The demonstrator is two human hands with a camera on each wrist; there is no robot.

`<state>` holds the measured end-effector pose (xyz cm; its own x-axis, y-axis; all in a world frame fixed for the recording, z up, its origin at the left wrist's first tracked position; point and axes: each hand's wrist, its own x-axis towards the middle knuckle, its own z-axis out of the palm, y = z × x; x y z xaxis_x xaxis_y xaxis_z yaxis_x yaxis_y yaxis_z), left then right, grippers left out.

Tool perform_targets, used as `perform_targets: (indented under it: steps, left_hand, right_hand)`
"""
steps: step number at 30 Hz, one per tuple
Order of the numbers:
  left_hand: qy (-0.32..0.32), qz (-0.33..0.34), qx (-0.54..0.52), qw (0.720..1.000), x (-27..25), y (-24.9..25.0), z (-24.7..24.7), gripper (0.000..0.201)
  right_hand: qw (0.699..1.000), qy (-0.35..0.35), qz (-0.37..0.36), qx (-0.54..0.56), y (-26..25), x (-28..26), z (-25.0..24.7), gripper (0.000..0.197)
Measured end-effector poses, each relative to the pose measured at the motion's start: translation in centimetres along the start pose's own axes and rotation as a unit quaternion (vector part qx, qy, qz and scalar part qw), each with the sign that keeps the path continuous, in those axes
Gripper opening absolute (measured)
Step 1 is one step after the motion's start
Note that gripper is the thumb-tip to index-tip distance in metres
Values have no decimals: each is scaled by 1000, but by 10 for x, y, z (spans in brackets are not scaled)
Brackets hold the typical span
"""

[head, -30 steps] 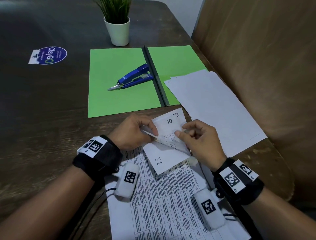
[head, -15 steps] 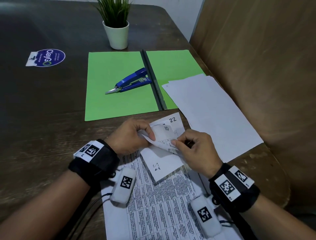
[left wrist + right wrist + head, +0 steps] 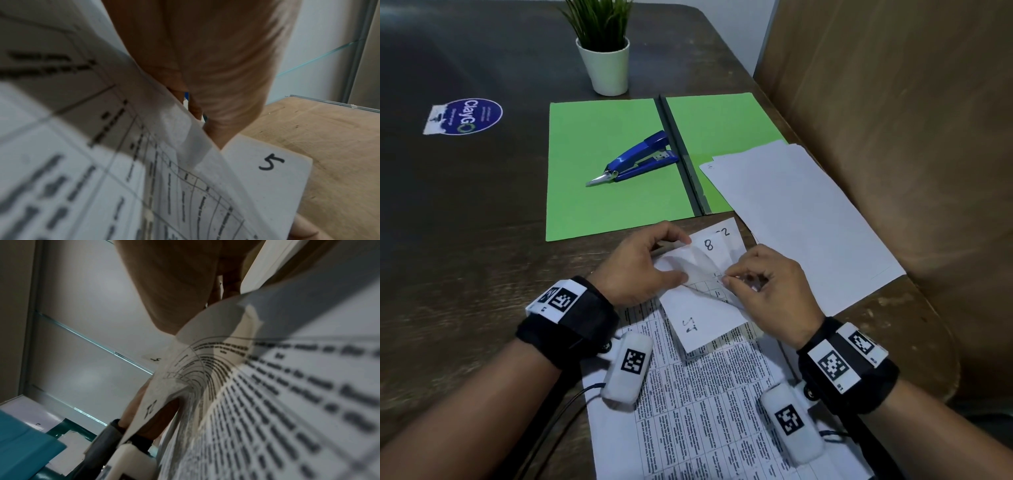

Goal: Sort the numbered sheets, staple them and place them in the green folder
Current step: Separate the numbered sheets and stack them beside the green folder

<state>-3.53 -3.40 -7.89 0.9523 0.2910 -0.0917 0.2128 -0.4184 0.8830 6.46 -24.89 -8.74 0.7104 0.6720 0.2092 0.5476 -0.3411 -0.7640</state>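
Since a second ago the exposed corner number on the numbered sheets (image 3: 709,274) goes from 10 to 8, so another corner has been peeled back; the "22" corner behind is now partly covered. Camera has drifted a bit; the far end of the table looks unchanged.

Layout, big to small:
- Dark wooden table (image 3: 465,240) carries everything.
- Green folder (image 3: 613,171) lies open flat at the far middle, spine running away from the person. Nothing filed in it yet.
- Loose stack of blank-side white sheets (image 3: 801,219) overlaps the folder's right flap and runs out toward the table's right edge.
- Printed table sheet (image 3: 705,411) lies flat under both wrists, near edge.
- Blue stapler (image 3: 637,159) rests on the folder's left flap, untouched.
- Potted plant (image 3: 607,54) and sticker (image 3: 464,116) are off at the far side, irrelevant.

Progress, my read: still in sort phase. Numbers visible (8, 22, an inverted one on the lower corner, a 5 in the left wrist view) are not in order. Stapling and filing both remain.

Hands:
- Left hand (image 3: 643,267) is curled round the left edge of the sheet bundle, thumb on top, fingers underneath, clamping it just above the table.
- Right hand (image 3: 767,284) has fingers curled, thumb and forefinger pinching a lifted sheet edge at the bundle's right side, bowing it upward.

Both hands are just beside each other, with the bundle between them, near the folder's front edge.
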Motion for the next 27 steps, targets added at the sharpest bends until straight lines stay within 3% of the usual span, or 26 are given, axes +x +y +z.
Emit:
perform_targets:
  steps: [6,15,24,27]
  left_hand:
    - [-1,9,14,1000,2,0,0,39]
    - [8,8,0,1000,2,-1,1,45]
    - [4,0,8,1000,1,1,0,38]
    - [-1,-6,-5,1000,0,3,0,33]
  right_hand:
    - [1000,-29,-8,6,-2,-1,0,12]
    - [992,-57,70,88,-5,-2,-1,15]
    - [993,-40,49,104,-9,-3,-2,12]
    - [993,-36,31,112,-15,-4,-4,36]
